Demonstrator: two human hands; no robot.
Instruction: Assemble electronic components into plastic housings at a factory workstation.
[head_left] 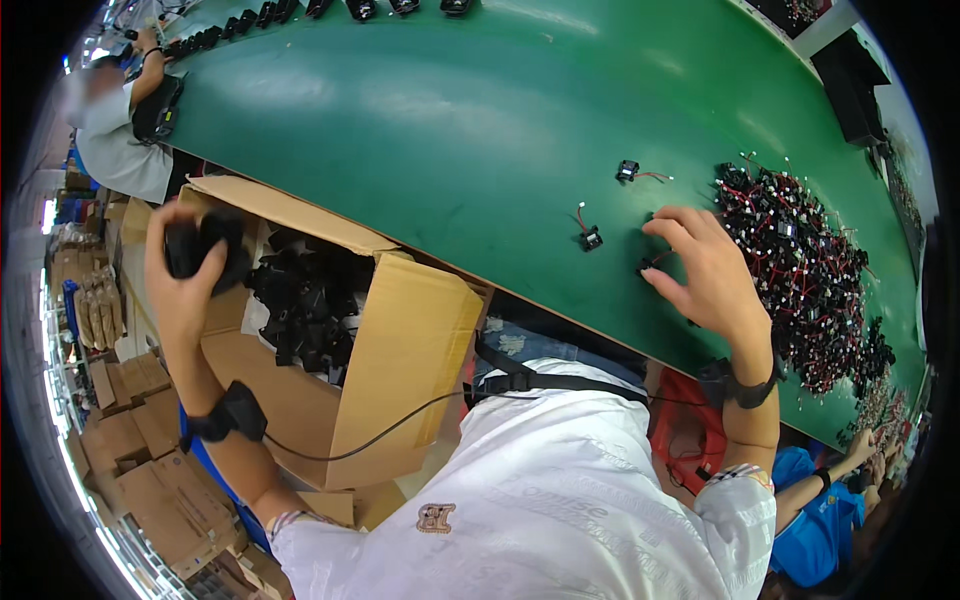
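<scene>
My left hand (pixel 180 285) is wrapped round a black plastic part (pixel 205 245), slightly blurred, above the side of an open cardboard box (pixel 405 345). Inside that box lie many black plastic parts (pixel 310 305). Over the green table my right hand (pixel 705 270) is open, thumb and fingers apart and curved. A small black component (pixel 645 266) with a red wire sits beside the thumb tip; I cannot tell whether they touch. Two more components with wires, one nearer (pixel 591 238) and one farther (pixel 628 170), lie to the left of this hand.
A large heap of small wired components (pixel 795 270) covers the right of the green table (pixel 450 150). Black units (pixel 360 8) line the far edge. Co-workers are at the far left (pixel 125 130) and lower right (pixel 820 510). Cardboard cartons (pixel 175 505) are stacked at lower left.
</scene>
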